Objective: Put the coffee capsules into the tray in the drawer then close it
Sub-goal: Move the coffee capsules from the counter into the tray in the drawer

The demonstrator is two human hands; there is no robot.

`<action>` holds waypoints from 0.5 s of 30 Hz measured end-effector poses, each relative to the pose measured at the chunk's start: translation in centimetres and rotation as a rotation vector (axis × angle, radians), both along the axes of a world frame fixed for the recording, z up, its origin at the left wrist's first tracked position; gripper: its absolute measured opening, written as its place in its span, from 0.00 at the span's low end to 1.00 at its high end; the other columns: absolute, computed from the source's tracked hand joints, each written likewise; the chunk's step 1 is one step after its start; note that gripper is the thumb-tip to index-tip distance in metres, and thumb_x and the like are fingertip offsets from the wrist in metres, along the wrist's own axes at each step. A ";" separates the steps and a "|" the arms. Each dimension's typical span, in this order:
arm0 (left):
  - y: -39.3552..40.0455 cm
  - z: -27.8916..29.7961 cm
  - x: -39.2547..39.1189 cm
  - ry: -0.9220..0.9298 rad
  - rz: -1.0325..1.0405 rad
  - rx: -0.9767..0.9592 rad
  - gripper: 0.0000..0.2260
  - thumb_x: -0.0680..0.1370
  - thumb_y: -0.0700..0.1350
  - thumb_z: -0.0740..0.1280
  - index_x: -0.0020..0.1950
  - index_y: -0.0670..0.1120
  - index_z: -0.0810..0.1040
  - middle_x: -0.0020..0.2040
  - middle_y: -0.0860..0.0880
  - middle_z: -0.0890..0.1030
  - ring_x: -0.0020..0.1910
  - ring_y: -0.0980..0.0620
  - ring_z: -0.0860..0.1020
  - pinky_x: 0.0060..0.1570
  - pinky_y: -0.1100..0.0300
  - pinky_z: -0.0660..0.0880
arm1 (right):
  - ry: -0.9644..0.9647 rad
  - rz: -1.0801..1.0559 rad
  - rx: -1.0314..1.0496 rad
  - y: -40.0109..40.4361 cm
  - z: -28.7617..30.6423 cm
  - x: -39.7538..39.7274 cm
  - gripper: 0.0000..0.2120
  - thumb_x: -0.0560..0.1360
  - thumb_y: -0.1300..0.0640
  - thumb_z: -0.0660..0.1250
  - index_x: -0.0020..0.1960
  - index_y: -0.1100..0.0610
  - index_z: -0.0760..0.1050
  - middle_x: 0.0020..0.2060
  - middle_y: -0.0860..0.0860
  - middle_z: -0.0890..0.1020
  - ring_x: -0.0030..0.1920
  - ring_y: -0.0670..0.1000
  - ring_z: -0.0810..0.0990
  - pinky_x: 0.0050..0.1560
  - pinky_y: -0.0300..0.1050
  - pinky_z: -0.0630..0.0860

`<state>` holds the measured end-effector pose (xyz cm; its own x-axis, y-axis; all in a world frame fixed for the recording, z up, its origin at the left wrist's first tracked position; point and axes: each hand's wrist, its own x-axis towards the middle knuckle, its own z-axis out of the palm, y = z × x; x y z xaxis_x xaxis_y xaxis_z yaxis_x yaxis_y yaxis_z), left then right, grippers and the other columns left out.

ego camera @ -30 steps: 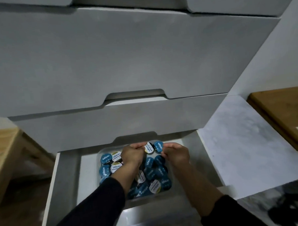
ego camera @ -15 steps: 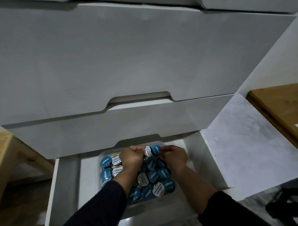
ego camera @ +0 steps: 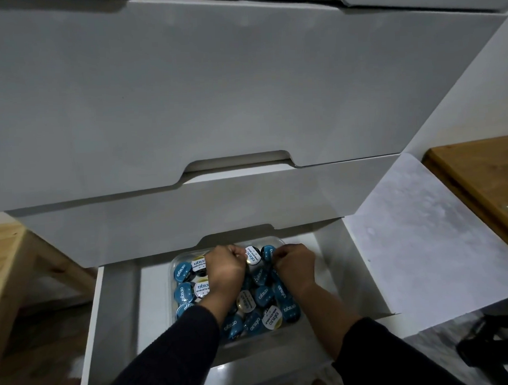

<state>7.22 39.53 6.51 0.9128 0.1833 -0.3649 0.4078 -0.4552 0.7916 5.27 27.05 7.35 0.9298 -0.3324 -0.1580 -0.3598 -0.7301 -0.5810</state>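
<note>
The bottom white drawer stands pulled out. Inside it lies a clear plastic tray filled with several coffee capsules that have blue or white lids. Both my hands reach into the far end of the tray. My left hand pinches a white-lidded capsule at the tray's back edge. Beside it, my right hand pinches a blue-lidded capsule. My dark sleeves hide part of the tray's near side.
Two closed white drawer fronts overhang the open drawer from above. A light wooden frame stands at the left. On the right are a marbled white surface, a wooden board and a black object.
Both hands stay at the back of the tray, each with its capsule, and have closed in slightly on each other. The view has tilted a little.
</note>
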 end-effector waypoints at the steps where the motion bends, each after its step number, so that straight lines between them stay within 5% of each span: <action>1: 0.0 0.1 -0.1 -0.005 -0.012 0.013 0.08 0.75 0.38 0.67 0.37 0.46 0.80 0.39 0.45 0.84 0.38 0.50 0.83 0.41 0.59 0.79 | 0.001 0.030 -0.032 0.0 0.1 -0.1 0.09 0.74 0.65 0.64 0.50 0.61 0.82 0.50 0.56 0.84 0.49 0.51 0.81 0.54 0.40 0.76; 8: 0.2 1.5 -1.4 -0.187 -0.214 0.279 0.10 0.79 0.44 0.61 0.49 0.42 0.81 0.43 0.44 0.83 0.35 0.52 0.77 0.36 0.64 0.72 | 0.028 0.235 -0.172 1.2 0.7 -1.2 0.11 0.76 0.59 0.59 0.51 0.65 0.76 0.52 0.61 0.78 0.51 0.56 0.77 0.49 0.42 0.71; 15: 0.7 3.4 -3.6 -0.168 -0.486 0.635 0.16 0.80 0.46 0.56 0.65 0.42 0.70 0.62 0.42 0.75 0.62 0.44 0.72 0.56 0.54 0.70 | 0.023 0.402 -0.359 2.2 1.1 -3.1 0.17 0.76 0.57 0.57 0.61 0.64 0.70 0.60 0.59 0.73 0.61 0.57 0.70 0.61 0.46 0.66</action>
